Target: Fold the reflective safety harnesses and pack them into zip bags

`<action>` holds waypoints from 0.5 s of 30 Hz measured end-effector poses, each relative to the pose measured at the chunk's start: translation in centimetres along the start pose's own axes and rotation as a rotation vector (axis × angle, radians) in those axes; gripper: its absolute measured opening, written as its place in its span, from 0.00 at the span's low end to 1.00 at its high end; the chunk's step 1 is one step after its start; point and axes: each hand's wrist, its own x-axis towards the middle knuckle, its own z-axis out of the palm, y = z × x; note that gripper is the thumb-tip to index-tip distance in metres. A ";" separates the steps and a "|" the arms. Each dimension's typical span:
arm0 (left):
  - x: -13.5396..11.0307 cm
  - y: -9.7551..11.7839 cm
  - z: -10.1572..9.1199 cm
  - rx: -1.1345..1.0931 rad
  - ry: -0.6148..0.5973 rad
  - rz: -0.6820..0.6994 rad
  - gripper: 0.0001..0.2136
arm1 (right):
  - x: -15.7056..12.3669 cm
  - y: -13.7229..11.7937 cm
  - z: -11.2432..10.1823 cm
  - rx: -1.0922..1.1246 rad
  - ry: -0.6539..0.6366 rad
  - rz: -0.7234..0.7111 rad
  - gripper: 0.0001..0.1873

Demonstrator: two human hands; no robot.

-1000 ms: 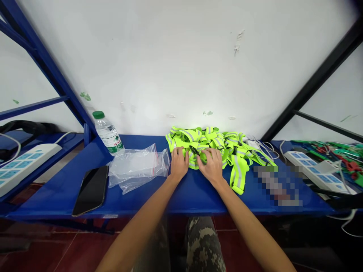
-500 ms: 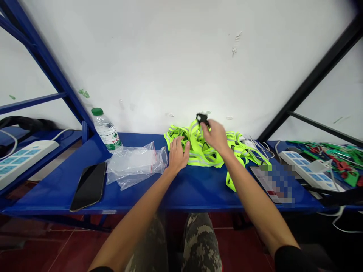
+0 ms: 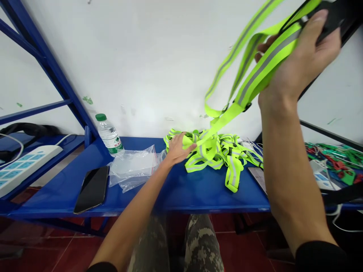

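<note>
A tangled pile of neon yellow reflective vest straps [image 3: 215, 155] with grey stripes lies on the blue bench [image 3: 198, 192]. My left hand [image 3: 178, 149] sits at the pile's left edge, its fingers over a strap. High at the upper right, my right hand [image 3: 297, 60] grips a black plastic buckle [image 3: 331, 19] and a raised length of reflective strap [image 3: 241, 71]. That strap runs down to the pile, and my right forearm hides part of the bench's right side.
On the bench stand a water bottle [image 3: 109, 134], a clear plastic bag [image 3: 132, 168] and a black smartphone [image 3: 91, 189]. White cables [image 3: 252, 145] lie behind the pile. A power strip [image 3: 25, 162] sits at left, and tangled green and red items [image 3: 334, 158] at right.
My right hand has risen far to the upper right, lifting a reflective strap with its black buckle out of the pile. My left hand has stayed near the pile's left edge.
</note>
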 end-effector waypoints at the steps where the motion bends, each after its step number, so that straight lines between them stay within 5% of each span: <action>1: -0.2 -0.1 -0.1 0.024 -0.123 0.024 0.39 | 0.4 -0.5 -0.1 0.022 0.067 -0.001 0.13; 3: -0.6 -0.4 0.0 0.088 -0.318 0.056 0.44 | 1.1 -1.4 -0.4 0.059 0.120 0.058 0.11; 6: -1.1 -0.8 0.3 0.102 -0.424 0.040 0.41 | 1.9 -1.6 -1.5 0.066 0.171 0.132 0.07; 11: -0.5 -0.9 -0.1 -0.386 -0.236 -0.196 0.12 | 1.3 -0.2 -3.6 -0.010 0.202 0.148 0.02; 15: 2.7 0.5 -3.0 -0.770 -0.025 -0.307 0.06 | -0.8 0.5 -3.6 -0.168 0.167 0.299 0.04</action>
